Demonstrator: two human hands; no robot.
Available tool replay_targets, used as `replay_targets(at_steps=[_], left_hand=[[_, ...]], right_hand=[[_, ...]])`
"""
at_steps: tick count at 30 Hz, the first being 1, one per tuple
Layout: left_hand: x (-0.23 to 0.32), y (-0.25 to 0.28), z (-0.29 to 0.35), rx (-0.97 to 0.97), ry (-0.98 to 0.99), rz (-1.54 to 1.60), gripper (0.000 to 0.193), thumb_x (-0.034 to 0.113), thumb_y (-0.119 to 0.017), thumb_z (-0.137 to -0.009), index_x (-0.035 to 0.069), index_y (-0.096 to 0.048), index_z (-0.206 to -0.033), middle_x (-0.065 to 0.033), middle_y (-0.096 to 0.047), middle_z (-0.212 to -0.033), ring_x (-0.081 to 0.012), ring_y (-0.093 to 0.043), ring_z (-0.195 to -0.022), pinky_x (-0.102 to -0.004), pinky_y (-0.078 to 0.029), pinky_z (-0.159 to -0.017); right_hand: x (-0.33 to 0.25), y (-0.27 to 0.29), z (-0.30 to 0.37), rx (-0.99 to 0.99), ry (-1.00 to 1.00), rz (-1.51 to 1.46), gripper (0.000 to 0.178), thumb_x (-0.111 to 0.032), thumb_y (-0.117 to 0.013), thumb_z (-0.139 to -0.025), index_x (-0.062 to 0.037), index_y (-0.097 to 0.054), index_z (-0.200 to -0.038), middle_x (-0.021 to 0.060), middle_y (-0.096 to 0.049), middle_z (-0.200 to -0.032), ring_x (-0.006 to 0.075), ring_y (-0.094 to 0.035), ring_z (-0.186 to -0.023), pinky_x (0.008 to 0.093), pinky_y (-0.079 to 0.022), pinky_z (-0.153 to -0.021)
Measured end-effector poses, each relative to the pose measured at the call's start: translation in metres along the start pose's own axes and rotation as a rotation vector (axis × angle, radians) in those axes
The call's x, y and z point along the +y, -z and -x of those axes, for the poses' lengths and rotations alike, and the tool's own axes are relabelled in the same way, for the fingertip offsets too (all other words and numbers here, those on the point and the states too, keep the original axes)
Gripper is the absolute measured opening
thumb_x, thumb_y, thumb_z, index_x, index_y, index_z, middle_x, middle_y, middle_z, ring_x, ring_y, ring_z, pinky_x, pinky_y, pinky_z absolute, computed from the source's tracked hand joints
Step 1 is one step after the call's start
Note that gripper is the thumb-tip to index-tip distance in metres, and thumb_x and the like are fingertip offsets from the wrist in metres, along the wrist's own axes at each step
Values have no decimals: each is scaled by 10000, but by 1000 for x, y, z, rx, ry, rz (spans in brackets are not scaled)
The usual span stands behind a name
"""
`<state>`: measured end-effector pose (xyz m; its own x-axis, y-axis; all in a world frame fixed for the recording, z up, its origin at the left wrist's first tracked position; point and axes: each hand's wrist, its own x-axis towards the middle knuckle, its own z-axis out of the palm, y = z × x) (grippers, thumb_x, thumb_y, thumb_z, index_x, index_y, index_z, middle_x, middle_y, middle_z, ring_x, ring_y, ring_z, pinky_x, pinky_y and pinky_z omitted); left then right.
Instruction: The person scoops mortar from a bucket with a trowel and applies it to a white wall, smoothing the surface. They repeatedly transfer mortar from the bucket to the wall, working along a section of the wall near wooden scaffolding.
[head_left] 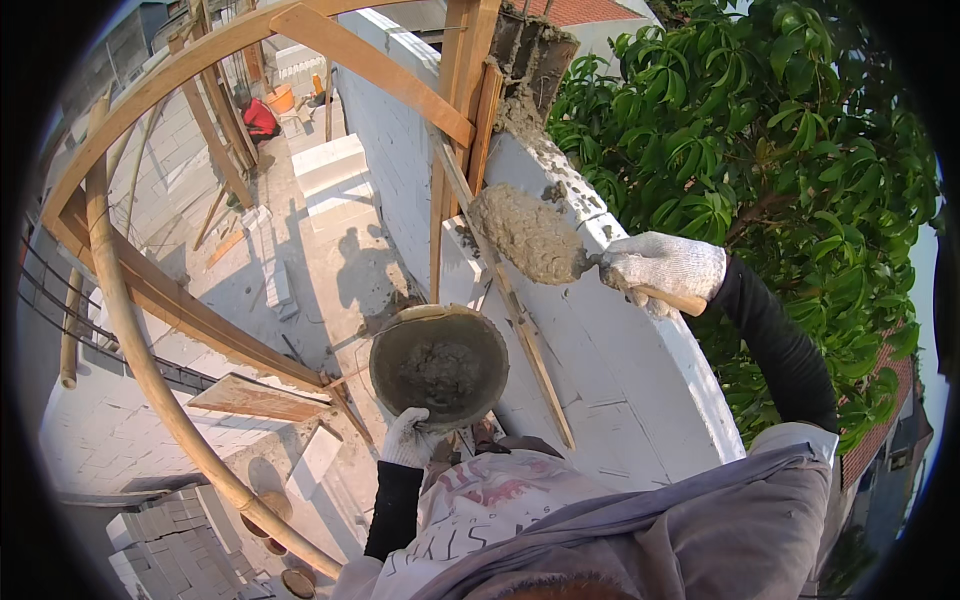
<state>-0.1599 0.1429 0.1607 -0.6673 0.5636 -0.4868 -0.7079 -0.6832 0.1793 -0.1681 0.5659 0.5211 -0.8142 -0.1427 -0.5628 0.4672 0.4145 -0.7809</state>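
Observation:
My right hand [665, 268], in a white knit glove, is closed round the wooden handle of a trowel [676, 300]. A thick load of wet grey mortar [530, 236] covers its blade. The trowel is held over the top of a white block wall [620, 350], near a rough concrete column [530, 60]; whether the blade touches the wall I cannot tell. My gloved left hand [404, 438] grips the near rim of a round, dark mortar bowl [486, 350]. Some wet mortar [440, 365] lies in the bottom of this bowl, which is tilted toward me.
A wooden batten [535, 360] leans along the wall. Timber beams [375, 70] and a curved-looking bamboo pole [165, 375] cross at left. Far below are a person in red [262, 120], an orange bucket [281, 98] and stacked blocks [170, 550]. Leafy branches [700, 130] hang beyond the wall.

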Motion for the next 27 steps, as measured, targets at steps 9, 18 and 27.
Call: replay_targets(at_steps=[9,18,27], left_hand=[[-9,115,56,329,-221,63,333,-7,-603,-838,-61,-577,-1165,-260,-655,-1220,-457,-694,-1129,-685,-584,-993],[-11,146,123,603,-429,139,342,3,-576,-804,-42,-591,-1143,-237,-678,-1186,-449,-704,-1062,-689,-584,-978],[-26,122,86,540,-429,83,268,10,-617,-813,-63,-607,-1071,-261,-670,-1218,-493,-679,-1142,-680,-568,-1025]], right_hand=[[-164,238,9,573,122,562,470,-518,-562,-1081,-58,-657,-1093,54,-678,-775,128,-640,-519,292,-542,-415],[-288,234,-145,931,-99,1156,436,-511,-612,-1025,-84,-697,-1041,73,-666,-771,183,-661,-627,379,-508,-516],[-265,127,-58,1185,11,888,664,-491,-851,-786,-167,-709,-1348,104,-749,-1287,279,-750,-1066,457,-623,-924]])
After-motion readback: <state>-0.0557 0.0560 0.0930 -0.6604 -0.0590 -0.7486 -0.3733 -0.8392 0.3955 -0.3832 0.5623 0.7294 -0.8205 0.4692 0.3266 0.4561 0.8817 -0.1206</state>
